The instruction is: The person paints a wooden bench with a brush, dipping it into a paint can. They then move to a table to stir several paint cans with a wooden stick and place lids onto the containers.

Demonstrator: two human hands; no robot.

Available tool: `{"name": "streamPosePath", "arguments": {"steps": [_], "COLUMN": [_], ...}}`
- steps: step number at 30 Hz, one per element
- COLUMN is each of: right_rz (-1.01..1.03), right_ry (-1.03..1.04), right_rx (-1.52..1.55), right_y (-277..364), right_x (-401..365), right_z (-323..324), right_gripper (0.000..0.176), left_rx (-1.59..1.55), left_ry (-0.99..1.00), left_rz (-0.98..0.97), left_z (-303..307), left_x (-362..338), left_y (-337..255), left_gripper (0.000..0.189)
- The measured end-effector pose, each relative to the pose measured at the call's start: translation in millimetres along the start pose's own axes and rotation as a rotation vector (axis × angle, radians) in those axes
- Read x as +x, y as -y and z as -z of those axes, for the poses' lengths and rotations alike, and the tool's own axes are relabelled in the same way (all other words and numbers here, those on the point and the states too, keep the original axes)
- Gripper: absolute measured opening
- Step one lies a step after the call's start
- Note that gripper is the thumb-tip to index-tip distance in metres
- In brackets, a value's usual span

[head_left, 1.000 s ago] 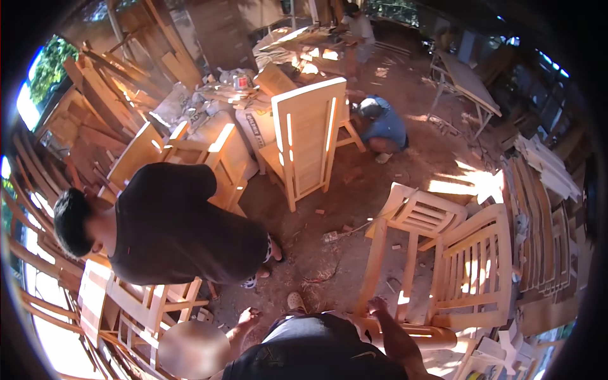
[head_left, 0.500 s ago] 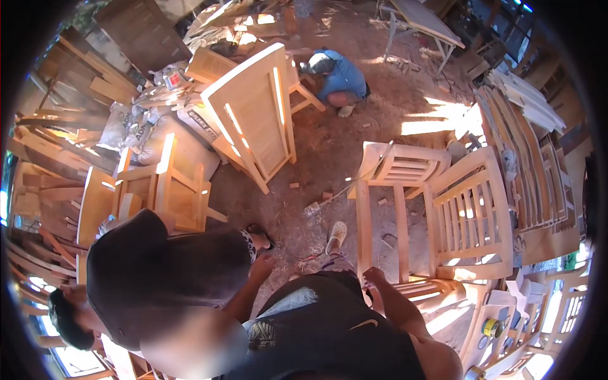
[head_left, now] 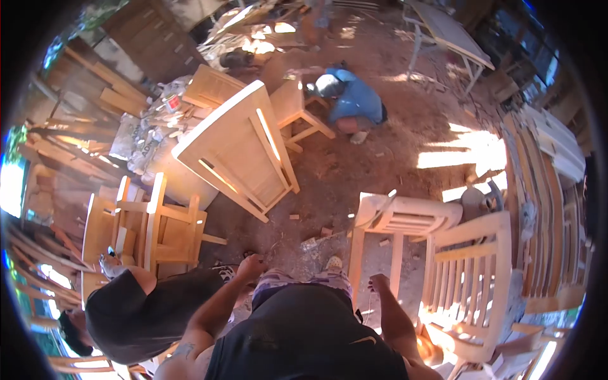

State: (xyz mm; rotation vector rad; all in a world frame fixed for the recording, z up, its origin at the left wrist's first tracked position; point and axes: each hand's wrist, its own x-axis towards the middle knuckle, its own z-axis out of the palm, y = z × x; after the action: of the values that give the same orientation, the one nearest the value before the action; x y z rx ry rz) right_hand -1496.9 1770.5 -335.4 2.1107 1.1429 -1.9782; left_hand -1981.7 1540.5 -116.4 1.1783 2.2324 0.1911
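Note:
My left hand [head_left: 252, 266] hangs low in front of my left hip, fingers loosely curled and blurred, close to the dark-clothed leg of a person beside me. On the other side, my right hand [head_left: 380, 284] hangs with its fingers slightly apart and nothing visible in them. It is nearest to the pale wooden post of an unfinished chair frame [head_left: 356, 259]. Right of that hand stands a slatted wooden chair back [head_left: 465, 269]. A patterned pair of shorts [head_left: 304, 277] and one light clog [head_left: 335, 262] show below my dark shirt.
A bending person [head_left: 139, 310] works at a wooden frame [head_left: 155, 221] on the left. A large wooden panel [head_left: 237, 149] leans ahead. Beyond it a person in blue [head_left: 358, 101] crouches near a small wooden stool [head_left: 297, 107]. Stacked boards [head_left: 544, 209] line the right, and wood offcuts [head_left: 326, 232] litter the floor.
My view has shifted forward and turned, with the panel and chair frame now lower in view. My left arm shows more fully, clear of the bending person. Both hands still hang low.

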Motion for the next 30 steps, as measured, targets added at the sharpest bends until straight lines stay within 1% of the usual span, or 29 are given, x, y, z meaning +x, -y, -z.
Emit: {"name": "streamPosePath", "arguments": {"steps": [1, 2, 4, 5, 6, 7, 8, 9, 10, 11, 13, 14, 16, 17, 18, 19, 20, 21, 22, 25, 26, 27, 30], "right_rz": [0.048, 0.099, 0.120, 0.138, 0.154, 0.201, 0.187, 0.161, 0.110, 0.111, 0.384, 0.411, 0.467, 0.541, 0.614, 0.687, 0.757, 0.792, 0.824, 0.873, 0.863, 0.847, 0.773], "right_ry": [0.019, 0.036, 0.046, 0.074, 0.103, 0.200, 0.175, 0.193, 0.152, 0.112, 0.120, 0.105, 0.065, 0.047, 0.029, 0.011, -0.008, 0.003, 0.014, 0.034, 0.035, 0.032, 0.017], "right_rx": [-0.037, -0.072, 0.031, 0.008, -0.018, -0.117, -0.131, -0.171, -0.122, -0.151, -0.226, -0.318, -0.490, -0.481, -0.473, -0.465, -0.457, -0.466, -0.475, -0.503, -0.507, -0.514, -0.543], "right_y": [18.0, 28.0, 47.5, 46.5, 42.3, 40.8, 41.7, 40.3, 42.8, 50.7, 55.7, 70.2, 112.1, 120.1, 110.9, 98.9, 102.2, 118.2, 136.4, 200.1, 225.8, 251.7, 318.2], "right_x": [5.9, 12.8, 15.1, 27.7, 42.4, 57.2, 61.2, 71.3, 70.7, 57.8, 50.9, 35.6, 1.6, 9.6, 31.6, 60.1, 78.3, 78.9, 77.2, 82.0, 88.8, 95.1, 111.9], "right_z": [9.4, 18.3, 25.8, 28.2, 31.7, 35.5, 32.2, 29.1, 22.9, 17.4, 12.5, 10.4, 8.5, 5.2, 5.1, 6.9, 7.1, 4.7, 0.7, -14.8, -22.6, -29.0, -46.9], "right_gripper": [0.017, 0.018, 0.020, 0.015, 0.015, 0.016, 0.016, 0.015, 0.011, 0.013, 0.010, 0.012, 0.017, 0.019, 0.021, 0.023, 0.026, 0.026, 0.027, 0.028, 0.029, 0.029, 0.030], "left_rx": [-0.139, -0.137, -0.123, -0.155, -0.187, -0.218, -0.223, -0.225, -0.226, -0.222, -0.211, -0.177, -0.197, -0.205, -0.204, -0.199, -0.195, -0.193, -0.200, -0.161, -0.141, -0.142, -0.195], "left_ry": [-0.061, -0.081, -0.128, -0.156, -0.186, -0.215, -0.221, -0.224, -0.223, -0.243, -0.275, -0.264, -0.258, -0.255, -0.208, -0.242, -0.275, -0.306, -0.270, -0.510, -0.504, -0.526, -0.580], "left_rz": [0.155, 0.092, -0.034, -0.064, -0.091, -0.118, -0.161, -0.209, -0.258, -0.296, -0.378, -0.368, -0.434, -0.470, -0.465, -0.526, -0.587, -0.648, -0.632, -0.890, -0.859, -0.871, -0.816], "left_z": [19.5, 23.4, 33.9, 42.8, 53.9, 63.8, 72.7, 82.0, 87.1, 86.6, 80.8, 81.5, 111.0, 131.6, 151.1, 166.9, 181.3, 198.7, 229.4, 292.8, 318.3, 339.1, 383.5], "left_x": [2.4, 11.4, 30.3, 35.3, 35.8, 37.6, 42.5, 49.3, 56.1, 65.9, 90.9, 101.5, 107.2, 108.1, 111.1, 118.4, 127.4, 133.7, 131.0, 157.2, 163.4, 177.5, 218.2], "left_y": [-31.8, -39.9, -50.4, -61.6, -77.8, -91.7, -101.8, -110.6, -117.4, -119.8, -119.8, -122.4, -151.0, -168.3, -182.1, -189.8, -195.7, -202.7, -216.3, -219.6, -220.8, -213.5, -195.5], "left_gripper": [0.029, 0.031, 0.036, 0.038, 0.040, 0.043, 0.044, 0.045, 0.046, 0.047, 0.049, 0.052, 0.047, 0.045, 0.045, 0.047, 0.049, 0.051, 0.049, 0.049, 0.050, 0.049, 0.047]}}
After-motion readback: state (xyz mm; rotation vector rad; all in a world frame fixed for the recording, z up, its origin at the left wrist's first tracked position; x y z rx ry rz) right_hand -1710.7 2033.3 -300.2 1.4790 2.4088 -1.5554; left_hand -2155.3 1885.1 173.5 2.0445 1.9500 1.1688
